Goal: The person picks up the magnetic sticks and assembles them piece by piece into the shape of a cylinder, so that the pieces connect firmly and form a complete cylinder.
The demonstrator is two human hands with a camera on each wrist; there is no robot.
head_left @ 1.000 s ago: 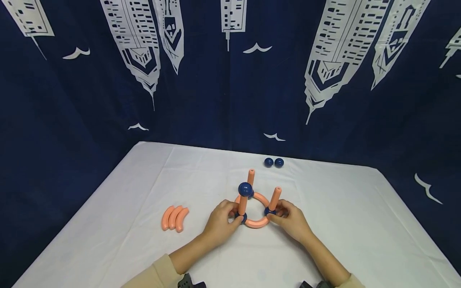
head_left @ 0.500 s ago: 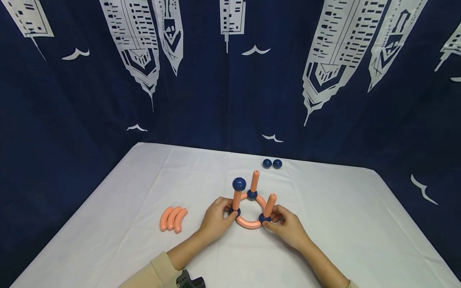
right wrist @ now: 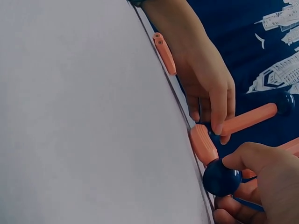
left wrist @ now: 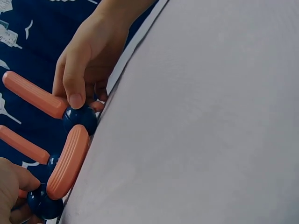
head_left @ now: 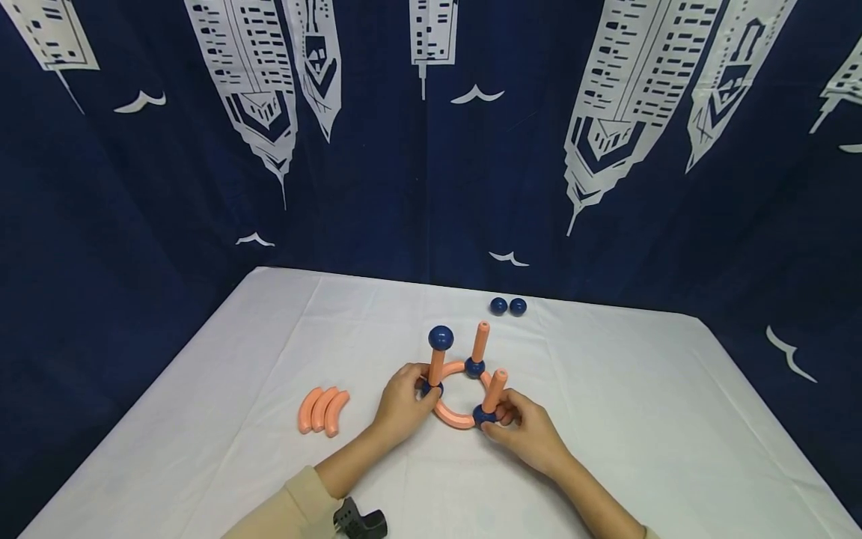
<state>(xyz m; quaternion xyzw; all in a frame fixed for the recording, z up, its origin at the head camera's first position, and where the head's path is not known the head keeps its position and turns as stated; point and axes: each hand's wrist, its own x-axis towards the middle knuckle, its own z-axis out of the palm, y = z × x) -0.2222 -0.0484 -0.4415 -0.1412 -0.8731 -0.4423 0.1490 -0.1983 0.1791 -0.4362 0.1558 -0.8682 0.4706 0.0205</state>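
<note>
A ring of curved orange rods (head_left: 454,419) with blue balls at its joints sits on the white-covered table. Three straight orange rods stand up from it; a blue ball (head_left: 441,337) tops the left one, the back rod (head_left: 481,342) and the right rod (head_left: 494,389) have bare tops. My left hand (head_left: 402,408) pinches the left joint ball (left wrist: 45,204) between thumb and fingers. On the front-right joint ball (right wrist: 222,178), my right hand (head_left: 532,438) has a similar pinch, its thumb on the near side. Some fingertips are hidden behind the balls.
Three loose curved orange rods (head_left: 324,412) lie side by side at the left. Two loose blue balls (head_left: 508,306) rest near the table's back edge. Behind hangs a dark blue curtain (head_left: 404,187) with white prints.
Both hands have turned the ring clockwise as seen from above and shifted it slightly left. The left ball moved away and left, the right one nearer and left. The loose pieces have stayed put.
</note>
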